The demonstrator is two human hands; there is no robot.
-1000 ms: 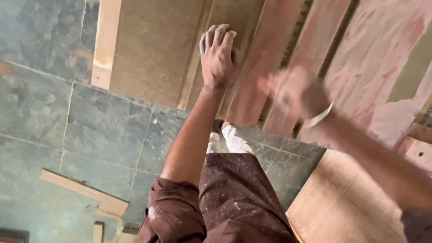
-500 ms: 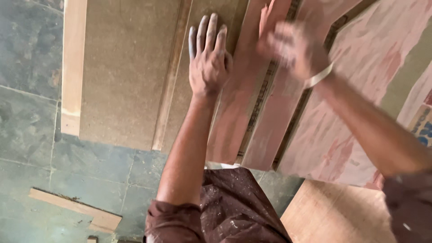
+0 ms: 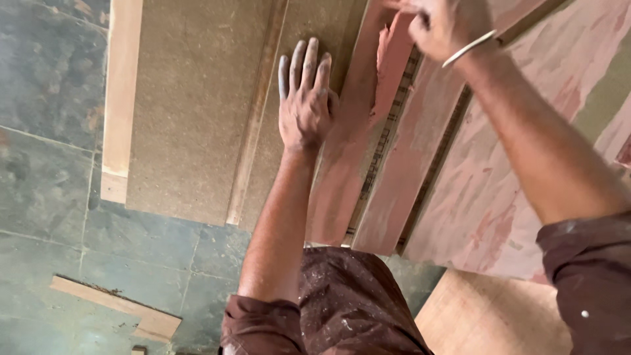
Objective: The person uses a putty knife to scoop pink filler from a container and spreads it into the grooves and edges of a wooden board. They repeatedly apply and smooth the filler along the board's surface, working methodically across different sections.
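Note:
My left hand point(image 3: 303, 102) lies flat, fingers spread, on a brown particle board point(image 3: 190, 105), right beside the edge of a reddish plywood strip point(image 3: 342, 171). My right hand point(image 3: 444, 25), with a metal bangle on the wrist, is at the top of the view, fingers closed on a torn flap of reddish veneer point(image 3: 392, 56) lifted off that strip. A second reddish strip point(image 3: 411, 164) and a wide reddish plywood sheet point(image 3: 526, 151) lie to the right.
A pale wooden batten point(image 3: 120, 98) runs along the board's left side, and a thin lath point(image 3: 253, 131) lies on the board. A loose wood offcut point(image 3: 115, 306) rests on the grey stone floor point(image 3: 46, 164). A light plywood piece point(image 3: 486, 315) sits at bottom right.
The view has shifted so the boards fill more of the frame. My right hand has risen to the top edge and now grips the veneer flap. My left hand stays flat on the board.

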